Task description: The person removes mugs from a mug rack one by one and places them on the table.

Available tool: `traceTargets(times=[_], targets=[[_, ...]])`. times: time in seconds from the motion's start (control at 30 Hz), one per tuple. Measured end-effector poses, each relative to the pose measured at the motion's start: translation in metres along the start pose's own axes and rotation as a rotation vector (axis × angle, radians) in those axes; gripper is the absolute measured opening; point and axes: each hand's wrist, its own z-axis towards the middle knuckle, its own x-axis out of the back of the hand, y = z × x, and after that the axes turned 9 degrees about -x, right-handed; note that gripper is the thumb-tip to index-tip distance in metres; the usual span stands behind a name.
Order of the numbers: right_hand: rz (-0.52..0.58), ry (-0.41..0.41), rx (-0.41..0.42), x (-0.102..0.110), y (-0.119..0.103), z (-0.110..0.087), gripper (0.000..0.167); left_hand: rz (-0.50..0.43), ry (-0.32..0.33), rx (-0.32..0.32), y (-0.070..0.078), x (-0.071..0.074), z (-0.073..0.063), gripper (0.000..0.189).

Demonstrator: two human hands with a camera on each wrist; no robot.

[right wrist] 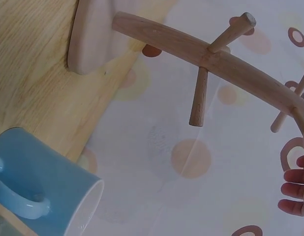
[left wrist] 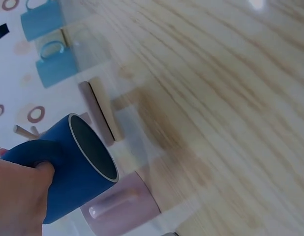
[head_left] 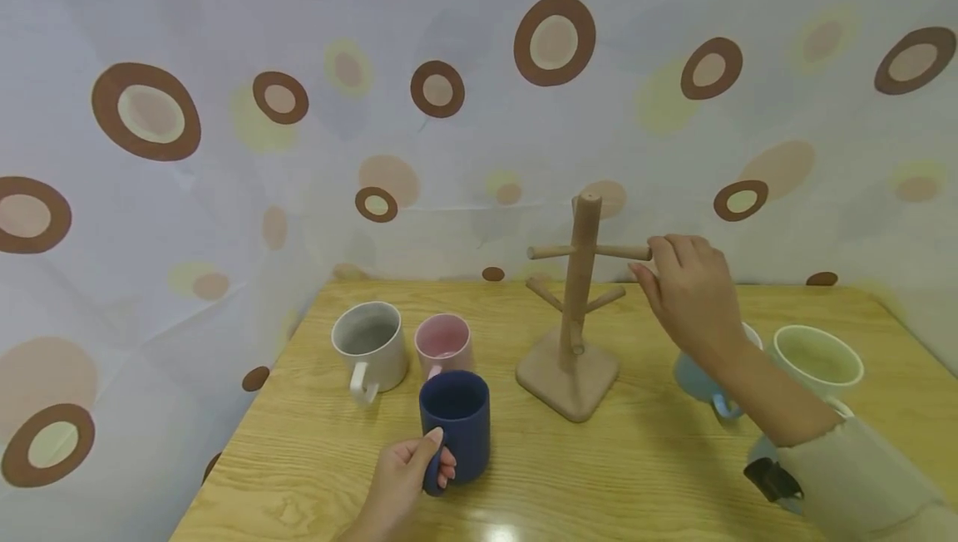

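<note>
My left hand [head_left: 404, 475] grips the handle of a navy blue mug [head_left: 467, 442], its thumb on top of the handle. The left wrist view shows the same mug [left wrist: 76, 169] up close, its rim turned to the right of the picture. A wooden mug tree [head_left: 580, 301] stands upright at the middle of the table with bare pegs. At the end of its upper right peg [head_left: 617, 251] is my right hand [head_left: 688, 293], fingers over the tip and thumb below, holding it. In the right wrist view only curled fingers [right wrist: 294, 191] show at the edge.
A white mug [head_left: 374, 359] and a pink mug [head_left: 443, 342] stand at the left, behind the navy one. To the right, partly behind my forearm, are a light blue mug [head_left: 692, 376] and a pale green mug [head_left: 819, 363]. A dotted curtain [head_left: 479, 143] hangs behind the table.
</note>
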Motion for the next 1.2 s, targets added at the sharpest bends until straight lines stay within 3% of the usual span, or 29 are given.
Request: traceTargets(times=[0.5,1.2], targets=[[0.019,-0.039,0.009,0.003,0.001,0.006,0.047,0.048,0.003,-0.051,-0.004,0.025,-0.003,0.039],[0.057,-0.032,-0.008,0.002,0.003,0.005,0.048,0.078,0.151,-0.002,-0.011,0.042,-0.004,0.037]])
